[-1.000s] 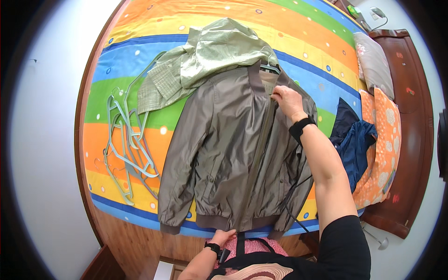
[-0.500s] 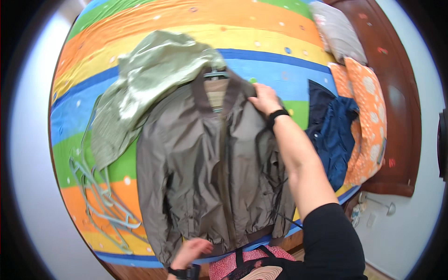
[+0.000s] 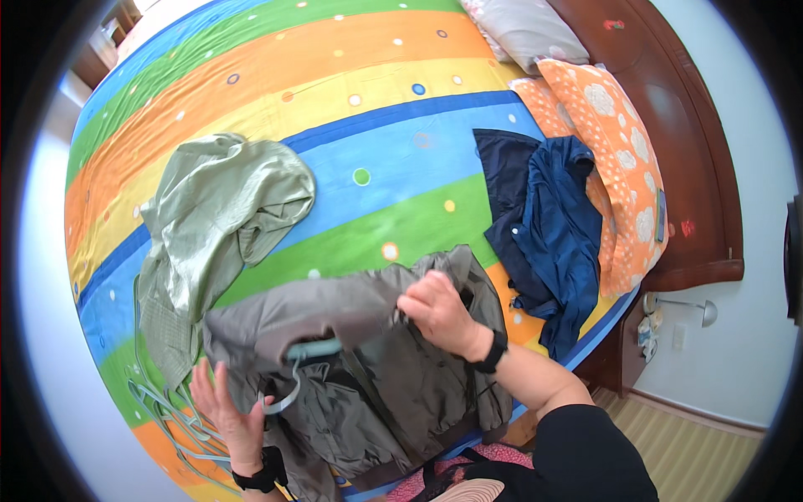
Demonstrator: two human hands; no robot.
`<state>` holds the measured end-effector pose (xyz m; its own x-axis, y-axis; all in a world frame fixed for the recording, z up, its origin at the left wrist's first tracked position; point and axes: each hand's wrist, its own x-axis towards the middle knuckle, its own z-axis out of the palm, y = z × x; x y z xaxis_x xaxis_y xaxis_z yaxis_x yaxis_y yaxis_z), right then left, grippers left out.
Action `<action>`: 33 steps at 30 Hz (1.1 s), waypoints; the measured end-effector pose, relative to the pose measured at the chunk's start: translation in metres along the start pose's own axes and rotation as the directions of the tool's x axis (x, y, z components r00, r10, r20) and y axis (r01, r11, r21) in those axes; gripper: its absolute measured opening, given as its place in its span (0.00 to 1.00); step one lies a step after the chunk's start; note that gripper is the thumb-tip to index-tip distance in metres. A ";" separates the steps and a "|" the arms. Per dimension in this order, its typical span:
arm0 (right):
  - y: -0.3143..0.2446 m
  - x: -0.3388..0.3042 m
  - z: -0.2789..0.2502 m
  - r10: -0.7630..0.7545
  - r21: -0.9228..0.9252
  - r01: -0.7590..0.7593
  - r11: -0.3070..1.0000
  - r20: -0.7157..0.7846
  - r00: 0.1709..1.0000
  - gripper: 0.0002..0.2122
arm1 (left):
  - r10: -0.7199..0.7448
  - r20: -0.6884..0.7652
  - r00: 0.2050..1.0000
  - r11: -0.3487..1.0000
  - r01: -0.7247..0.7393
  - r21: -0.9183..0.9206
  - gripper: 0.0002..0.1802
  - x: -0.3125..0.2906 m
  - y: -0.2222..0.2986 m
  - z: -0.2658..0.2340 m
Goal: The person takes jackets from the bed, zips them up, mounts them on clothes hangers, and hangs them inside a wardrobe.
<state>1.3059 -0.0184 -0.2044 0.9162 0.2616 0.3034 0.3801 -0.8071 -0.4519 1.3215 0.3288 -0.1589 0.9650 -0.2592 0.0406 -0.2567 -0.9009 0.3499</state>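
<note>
Broadly, the bed fills most of my view, its cover striped in green, blue, orange and yellow with scattered dots. Along its right side runs the dark wooden headboard. Nearest me, at the bed's near edge, lies the grey-brown jacket, its upper part folded over toward me and its body crumpled. Beyond its left side is the pale green garment, rumpled; well over to the right, the blue clothes lie beside the orange pillow, with the grey pillow farther along the headboard. Left of the jacket, loose hangers overlap in a tangle. My right grip is closed on the jacket's cloth near the shoulder. My left grip is open, fingers spread, thumb right by the hook of the jacket's hanger; I cannot tell whether they touch. That hanger's pale bar shows under the folded collar. Each wrist wears a black band.
</note>
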 end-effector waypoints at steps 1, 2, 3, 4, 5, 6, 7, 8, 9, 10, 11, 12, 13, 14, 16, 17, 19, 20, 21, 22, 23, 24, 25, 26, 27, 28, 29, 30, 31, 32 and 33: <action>-0.008 -0.006 -0.010 -0.008 0.024 0.009 1.000 -0.014 1.000 0.09 | 0.157 0.080 0.984 0.985 -0.162 0.054 0.35 0.007 0.000 0.002; -0.014 -0.011 -0.019 -0.016 0.045 0.017 0.999 -0.029 0.999 0.09 | 0.112 0.076 0.991 0.984 -0.100 -0.146 0.36 0.007 0.003 0.011; -0.019 -0.016 -0.027 -0.004 0.043 0.006 0.999 -0.038 0.999 0.09 | 0.147 0.059 0.987 0.982 -0.138 -0.132 0.31 0.006 0.004 0.011; -0.023 -0.020 -0.035 -0.008 0.052 0.010 0.999 -0.036 0.999 0.09 | 0.180 0.039 0.983 0.977 -0.175 -0.119 0.27 0.012 0.014 0.006; -0.028 -0.023 -0.040 -0.012 0.062 0.014 0.998 -0.034 0.999 0.10 | 0.192 0.040 0.981 0.975 -0.186 -0.117 0.27 0.018 0.024 0.005; -0.031 -0.026 -0.046 -0.005 0.060 0.008 0.998 -0.042 0.999 0.10 | 0.222 -0.099 0.970 0.967 -0.232 -0.107 0.23 0.025 0.034 0.004; -0.035 -0.029 -0.053 -0.020 0.083 0.022 0.996 -0.026 0.999 0.11 | 0.249 -0.235 0.939 0.956 -0.277 -0.093 0.19 0.029 0.043 0.001; -0.038 -0.033 -0.058 -0.037 0.108 0.037 0.993 -0.009 0.999 0.11 | 0.260 -0.234 0.937 0.953 -0.288 -0.092 0.19 0.031 0.046 -0.003; -0.040 -0.038 -0.060 -0.012 0.142 0.008 0.990 0.026 1.000 0.13 | 0.272 -0.016 0.962 0.942 -0.269 -0.200 0.17 0.032 0.045 -0.008; -0.035 -0.038 -0.065 -0.011 0.141 0.008 0.990 0.016 1.000 0.13 | 0.290 0.198 0.936 0.929 -0.225 -0.295 0.15 0.031 0.045 -0.013; -0.023 -0.036 -0.070 0.044 0.346 -0.073 0.935 0.091 0.995 0.13 | 0.363 0.112 0.925 0.907 -0.323 -0.270 0.12 0.029 0.048 -0.013; -0.010 -0.035 -0.076 0.077 0.530 -0.161 0.832 0.177 0.981 0.14 | 0.365 0.108 0.925 0.907 -0.327 -0.264 0.12 0.024 0.051 -0.016; 0.005 -0.042 -0.083 0.325 0.686 -0.408 0.603 0.257 0.910 0.15 | 0.350 0.177 0.920 0.908 -0.286 -0.305 0.13 0.017 0.055 -0.022; 0.028 -0.047 -0.084 0.507 0.763 -0.429 0.483 0.155 0.848 0.13 | 0.333 0.244 0.911 0.910 -0.243 -0.337 0.14 0.008 0.059 -0.027; 0.111 -0.080 -0.068 0.663 0.372 -0.570 0.733 -0.200 0.721 0.15 | 0.319 0.215 0.923 0.900 -0.224 -0.374 0.10 -0.004 0.066 -0.029; 0.144 -0.093 -0.066 0.668 0.167 -0.648 0.743 -0.257 0.698 0.18 | 0.272 0.173 0.947 0.909 -0.193 -0.371 0.09 -0.015 0.068 -0.029; 0.186 -0.113 -0.059 0.769 -0.068 -0.833 0.549 -0.350 0.536 0.21 | 0.277 0.148 0.949 0.902 -0.203 -0.382 0.08 -0.028 0.064 -0.034; 0.196 -0.111 -0.060 0.851 -0.115 -0.893 0.435 -0.270 0.449 0.23 | 0.330 0.131 0.935 0.891 -0.263 -0.369 0.09 -0.030 0.065 -0.042; 0.205 -0.110 -0.061 0.899 -0.169 -0.917 0.362 -0.196 0.392 0.23 | 0.326 0.120 0.938 0.895 -0.266 -0.358 0.09 -0.032 0.068 -0.050; 0.211 -0.109 -0.059 0.938 -0.226 -0.929 0.293 -0.119 0.325 0.23 | 0.237 0.165 0.957 0.900 -0.153 -0.408 0.08 -0.035 0.076 -0.062; 0.216 -0.109 -0.059 0.934 -0.235 -0.919 0.316 -0.096 0.346 0.22 | 0.154 0.208 0.966 0.889 -0.043 -0.456 0.08 -0.037 0.083 -0.073; 0.221 -0.111 -0.058 0.928 -0.245 -0.909 0.338 -0.074 0.366 0.21 | 0.151 0.193 0.969 0.893 -0.050 -0.447 0.08 -0.038 0.088 -0.081; 0.229 -0.119 -0.055 0.883 -0.254 -0.883 0.395 -0.160 0.441 0.17 | 0.157 0.201 0.967 0.896 -0.053 -0.441 0.08 -0.040 0.093 -0.089; 0.234 -0.121 -0.057 0.878 -0.247 -0.881 0.405 -0.164 0.450 0.17 | 0.156 0.209 0.965 0.898 -0.050 -0.437 0.08 -0.044 0.097 -0.097; 0.239 -0.125 -0.061 0.886 -0.131 -0.903 0.409 -0.181 0.427 0.16 | 0.165 0.218 0.962 0.893 -0.052 -0.447 0.07 -0.049 0.100 -0.105; 0.243 -0.128 -0.067 0.894 -0.014 -0.913 0.409 -0.195 0.403 0.15 | 0.166 0.206 0.964 0.894 -0.059 -0.444 0.07 -0.052 0.104 -0.113; 0.247 -0.134 -0.074 0.899 0.085 -0.911 0.404 -0.219 0.378 0.13 | 0.176 0.216 0.960 0.883 -0.057 -0.466 0.06 -0.055 0.109 -0.121; 0.251 -0.140 -0.081 0.897 0.167 -0.898 0.407 -0.260 0.358 0.09 | 0.188 0.228 0.955 0.871 -0.055 -0.488 0.07 -0.059 0.113 -0.129; 0.250 -0.140 -0.090 0.905 0.289 -0.873 0.394 -0.290 0.312 0.07 | 0.197 0.238 0.951 0.861 -0.052 -0.506 0.08 -0.064 0.117 -0.137; 0.250 -0.142 -0.100 0.913 0.406 -0.832 0.378 -0.312 0.262 0.06 | 0.199 0.228 0.953 0.862 -0.060 -0.502 0.08 -0.069 0.122 -0.146; 0.250 -0.145 -0.110 0.910 0.530 -0.754 0.388 -0.349 0.223 0.04 | 0.167 0.250 0.954 0.844 -0.007 -0.536 0.10 -0.075 0.126 -0.154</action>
<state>1.2544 -0.3160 -0.2692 0.5066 -0.8607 -0.0510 -0.4761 -0.2299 -0.8488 1.2250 0.2883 0.0263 0.8640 -0.4844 -0.1373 -0.1941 -0.5721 0.7969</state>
